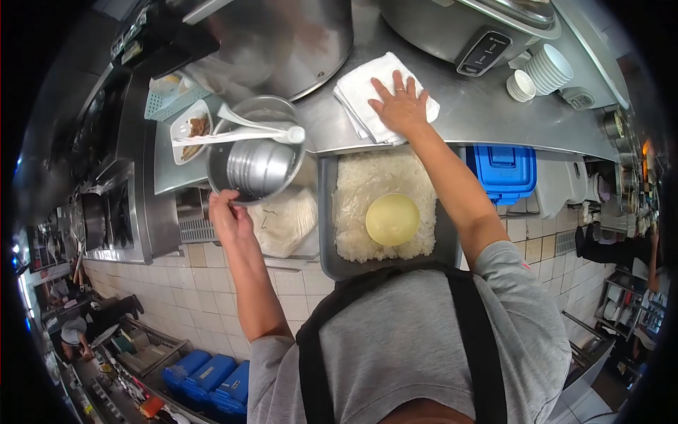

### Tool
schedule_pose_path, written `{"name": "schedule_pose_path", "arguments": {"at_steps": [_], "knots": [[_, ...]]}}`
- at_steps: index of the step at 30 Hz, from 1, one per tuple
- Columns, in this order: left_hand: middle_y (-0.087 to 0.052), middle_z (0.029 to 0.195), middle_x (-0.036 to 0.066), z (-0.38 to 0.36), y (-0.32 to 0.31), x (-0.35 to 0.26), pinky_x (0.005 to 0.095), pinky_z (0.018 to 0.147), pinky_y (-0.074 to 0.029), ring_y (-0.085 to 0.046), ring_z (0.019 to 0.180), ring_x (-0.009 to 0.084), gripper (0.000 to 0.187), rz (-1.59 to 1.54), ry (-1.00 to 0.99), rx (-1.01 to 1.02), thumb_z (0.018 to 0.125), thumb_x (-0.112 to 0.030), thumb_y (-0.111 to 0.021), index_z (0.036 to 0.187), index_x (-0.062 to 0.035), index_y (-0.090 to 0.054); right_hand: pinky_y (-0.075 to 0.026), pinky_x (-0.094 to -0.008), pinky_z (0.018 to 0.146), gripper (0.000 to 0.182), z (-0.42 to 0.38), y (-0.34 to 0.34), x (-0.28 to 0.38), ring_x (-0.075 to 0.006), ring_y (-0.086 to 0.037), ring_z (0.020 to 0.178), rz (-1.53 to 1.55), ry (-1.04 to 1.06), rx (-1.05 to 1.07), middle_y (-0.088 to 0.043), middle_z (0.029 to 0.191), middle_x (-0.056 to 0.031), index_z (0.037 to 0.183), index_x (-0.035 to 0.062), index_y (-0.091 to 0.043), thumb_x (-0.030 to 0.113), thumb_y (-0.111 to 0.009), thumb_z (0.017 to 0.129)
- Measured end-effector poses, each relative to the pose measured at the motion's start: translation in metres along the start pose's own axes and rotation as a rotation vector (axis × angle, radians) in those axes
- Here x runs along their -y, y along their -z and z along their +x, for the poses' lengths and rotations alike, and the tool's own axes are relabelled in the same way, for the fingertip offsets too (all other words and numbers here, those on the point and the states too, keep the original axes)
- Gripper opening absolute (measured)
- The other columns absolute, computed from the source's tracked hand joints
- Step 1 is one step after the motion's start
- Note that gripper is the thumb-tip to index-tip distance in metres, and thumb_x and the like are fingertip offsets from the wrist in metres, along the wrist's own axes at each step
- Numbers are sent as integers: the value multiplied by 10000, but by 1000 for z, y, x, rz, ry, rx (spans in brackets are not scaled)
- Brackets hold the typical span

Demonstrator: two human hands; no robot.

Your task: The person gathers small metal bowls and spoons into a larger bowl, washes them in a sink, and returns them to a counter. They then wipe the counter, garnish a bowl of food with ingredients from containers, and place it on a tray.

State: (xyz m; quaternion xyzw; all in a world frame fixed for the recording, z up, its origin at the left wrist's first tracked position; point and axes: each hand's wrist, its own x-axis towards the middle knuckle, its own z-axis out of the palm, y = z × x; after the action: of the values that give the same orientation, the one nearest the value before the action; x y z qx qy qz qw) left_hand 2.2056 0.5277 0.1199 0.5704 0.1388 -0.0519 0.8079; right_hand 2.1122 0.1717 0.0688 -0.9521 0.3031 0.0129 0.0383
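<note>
While the two hands are well apart, each is in contact with a different item. Left hand [232,218]: fingers closed at the near rim of a metal pot [260,168], round, ribbed on its shiny inner surface, at the left end of the steel counter [459,104]. Right hand [402,106]: palm down, fingers spread, one ring, resting flat on a folded white cloth [357,95] on the counter. Across the top of the pot: white utensils [240,134], long-handled. Just beside it: one white dish [181,129], with brown pieces of food [200,126]; behind the dish, a pale green basket [161,106]. Beyond the pot and the cloth: one large steel vessel [311,42]. To the right, a cooker [431,35] with a dark control panel, then white bowls [551,67] in a stack and a smaller stack of white cups [521,86]. Below the counter edge, between the forearms: one grey tub [328,233] of white rice [353,177], with a yellow-green bowl [393,220] on the rice. Right of the tub: one blue lidded box [503,173].
</note>
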Motion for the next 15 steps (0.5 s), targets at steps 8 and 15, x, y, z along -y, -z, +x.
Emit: {"name": "schedule_pose_path", "arguments": {"at_steps": [8, 15], "knots": [[-448, 602, -43, -45, -80, 24, 176, 306, -193, -320, 379, 34, 281, -20, 197, 233, 639, 95, -574, 705, -132, -423, -264, -536, 1017, 527, 7, 11, -57, -337, -301, 1308, 167, -92, -31, -265, 1462, -150, 1356, 246, -412, 503, -409, 896], [-452, 604, -29, -56, -195, 53, 203, 343, -236, -349, 405, 55, 258, -55, 239, 394, 607, 65, -597, 693, -127, -448, -416, -398, 936, 384, -63, 4, -154, -367, -503, 1130, 535, -29, -419, -457, 1307, -209, 1191, 100, -560, 292, -555, 859]]}}
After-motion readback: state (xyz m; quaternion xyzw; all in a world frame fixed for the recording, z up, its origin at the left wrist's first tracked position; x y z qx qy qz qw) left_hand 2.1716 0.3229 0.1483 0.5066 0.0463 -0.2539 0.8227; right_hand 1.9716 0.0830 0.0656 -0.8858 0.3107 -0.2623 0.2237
